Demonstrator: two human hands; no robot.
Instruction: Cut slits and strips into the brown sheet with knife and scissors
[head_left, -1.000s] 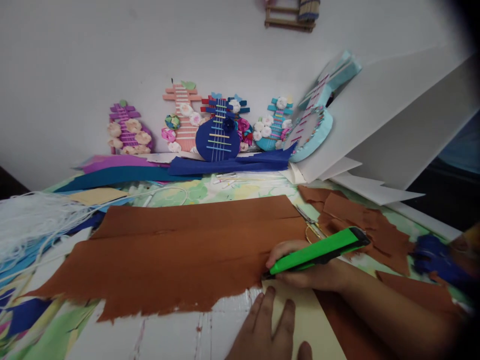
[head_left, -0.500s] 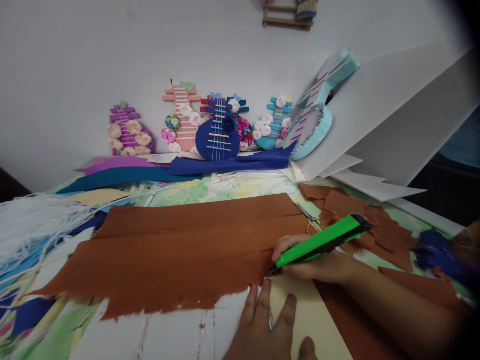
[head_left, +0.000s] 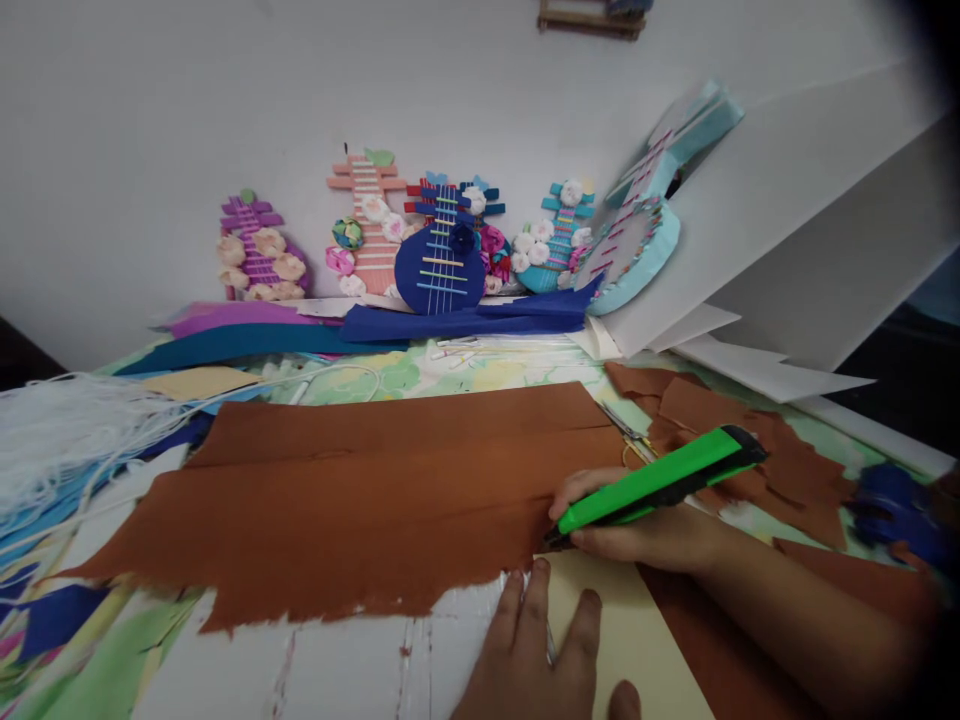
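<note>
My right hand [head_left: 637, 535] is closed around a green box cutter [head_left: 660, 484], whose dark tip points down at the near edge of a brown paper sheet [head_left: 360, 500]. The tip is beside the corner of a cream card [head_left: 626, 610]. My left hand [head_left: 544, 645] lies flat with fingers spread over the card's left edge and the white board [head_left: 352, 670]. Between its fingers a thin shiny strip shows; most of it is hidden. The brown sheet has a ragged near edge and covers the far part of the board.
Scissors [head_left: 630, 432] lie right of the sheet, near torn brown scraps [head_left: 772, 460]. White cord [head_left: 67, 450] is heaped at left. Paper lutes, such as a dark blue one [head_left: 439, 265], lean on the wall. A blue tape dispenser-like object [head_left: 896, 510] sits far right.
The whole view has shifted slightly, with things appearing a little further right and the background higher. Both hands and the box cutter keep nearly the same place against the card.
</note>
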